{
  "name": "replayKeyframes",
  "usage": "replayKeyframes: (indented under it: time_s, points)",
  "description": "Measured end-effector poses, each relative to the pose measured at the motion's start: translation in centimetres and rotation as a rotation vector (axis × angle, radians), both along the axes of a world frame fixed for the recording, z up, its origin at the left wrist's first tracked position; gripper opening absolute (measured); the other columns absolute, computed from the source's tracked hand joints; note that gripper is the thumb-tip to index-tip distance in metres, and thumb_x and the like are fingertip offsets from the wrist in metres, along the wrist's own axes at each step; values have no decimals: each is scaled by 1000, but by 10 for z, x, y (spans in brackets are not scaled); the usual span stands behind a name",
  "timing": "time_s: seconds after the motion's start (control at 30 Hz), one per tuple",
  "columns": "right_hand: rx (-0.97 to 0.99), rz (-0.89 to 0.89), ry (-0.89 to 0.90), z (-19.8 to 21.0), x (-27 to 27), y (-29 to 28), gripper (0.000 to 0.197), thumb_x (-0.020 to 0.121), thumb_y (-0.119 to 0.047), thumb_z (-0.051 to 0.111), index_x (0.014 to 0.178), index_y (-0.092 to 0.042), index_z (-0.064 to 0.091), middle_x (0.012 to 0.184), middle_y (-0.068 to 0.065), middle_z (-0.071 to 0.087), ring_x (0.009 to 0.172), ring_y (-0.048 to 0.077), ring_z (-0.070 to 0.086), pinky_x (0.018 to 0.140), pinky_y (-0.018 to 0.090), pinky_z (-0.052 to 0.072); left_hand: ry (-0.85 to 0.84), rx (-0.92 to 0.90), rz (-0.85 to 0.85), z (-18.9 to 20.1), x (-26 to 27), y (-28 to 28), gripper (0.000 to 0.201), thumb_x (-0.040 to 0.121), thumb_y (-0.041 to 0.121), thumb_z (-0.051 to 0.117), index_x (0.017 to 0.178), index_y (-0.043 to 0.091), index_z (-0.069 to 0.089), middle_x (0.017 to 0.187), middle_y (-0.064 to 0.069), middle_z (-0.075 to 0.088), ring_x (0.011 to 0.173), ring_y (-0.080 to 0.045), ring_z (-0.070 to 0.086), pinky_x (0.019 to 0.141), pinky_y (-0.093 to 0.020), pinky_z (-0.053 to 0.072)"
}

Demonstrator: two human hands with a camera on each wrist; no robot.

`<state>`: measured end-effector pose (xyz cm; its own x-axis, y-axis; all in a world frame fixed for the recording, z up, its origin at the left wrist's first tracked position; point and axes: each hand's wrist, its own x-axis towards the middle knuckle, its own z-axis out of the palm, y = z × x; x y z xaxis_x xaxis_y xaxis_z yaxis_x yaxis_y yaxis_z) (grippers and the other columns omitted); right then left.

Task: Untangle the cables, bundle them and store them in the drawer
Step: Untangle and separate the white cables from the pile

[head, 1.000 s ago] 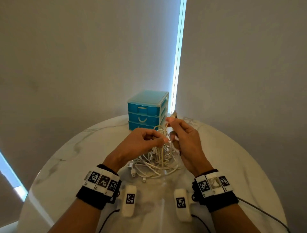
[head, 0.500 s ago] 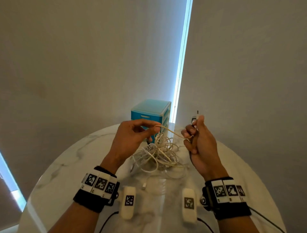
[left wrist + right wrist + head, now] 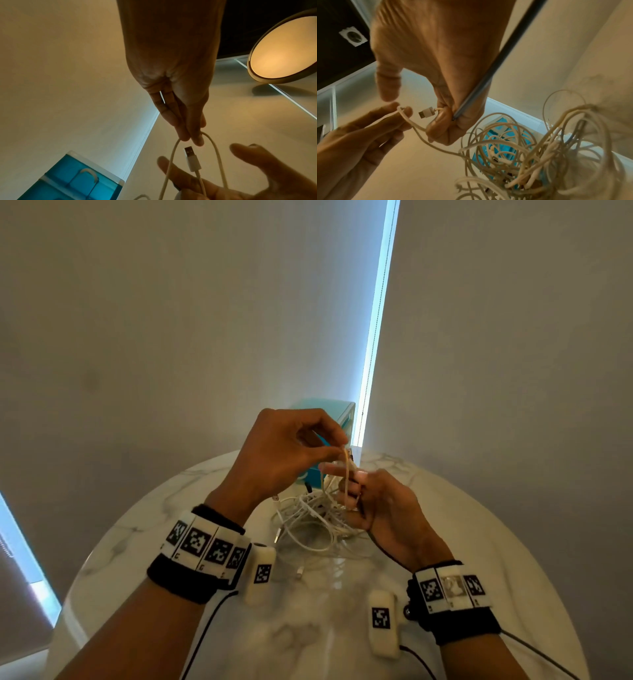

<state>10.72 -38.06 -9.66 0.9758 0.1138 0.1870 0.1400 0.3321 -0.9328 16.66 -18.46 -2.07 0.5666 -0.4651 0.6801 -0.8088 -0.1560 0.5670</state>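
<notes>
From the head view, the left hand (image 3: 274,453) and the right hand (image 3: 383,508) are close together above the pile of white cables (image 3: 315,515) on the round table (image 3: 479,542). The blue drawer box (image 3: 337,412) stands behind them.

From the left wrist, the fingertips (image 3: 190,134) pinch a loop of one cable (image 3: 212,146).

From the right wrist, curled fingers (image 3: 440,121) grip that cable near its plug (image 3: 426,113), and maybe a dark cable (image 3: 488,82) too.

A tangle of cables (image 3: 317,517) lay on the round table (image 3: 479,542), with the drawer unit (image 3: 337,419) behind it. Two hands were raised above the tangle; a loop was held, apparently, between them.
</notes>
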Motion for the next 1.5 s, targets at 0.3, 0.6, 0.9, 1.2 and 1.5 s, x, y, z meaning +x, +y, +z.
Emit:
replayKeyframes:
  time_s: [0.3,0.6,0.9,1.2,1.5]
  points:
    - [-565,-643,-165,-3,2,5,33,110,-41,57,96,-26,82,76,-16,70,63,-2,59,60,19,44,85,-73,6,-16,-3,-1,29,86,28,88,112,27,74,114,16,76,102,-6,74,83,-20,61]
    - [149,-523,-382,42,-24,-25,39,115,-33,42,110,-9,72,90,6,67,76,11,58,45,21,28,522,354,-150,-70,37,-10,60,77,35,95,130,42,67,122,17,73,107,-4,73,99,-34,61]
    - [145,-403,-345,50,-21,-13,39,116,-31,41,124,-8,71,97,2,67,82,10,62,42,19,27,232,372,55,-70,38,-17,60,79,63,82,134,52,62,138,24,54,100,1,67,80,-24,59]
    - [139,-454,-264,36,-13,-27,42,109,-41,54,131,-9,70,101,2,64,66,8,48,44,24,20,259,124,40,-83,39,-21,18,98,45,73,103,30,81,93,14,80,90,-7,75,86,-29,57]
    - [-306,-579,-60,-11,6,-1,17,96,-12,79,110,-4,72,94,11,79,84,18,80,61,25,59,562,-409,-159,-70,27,-20,22,105,26,63,111,7,73,101,-12,77,97,-25,75,91,-39,59]
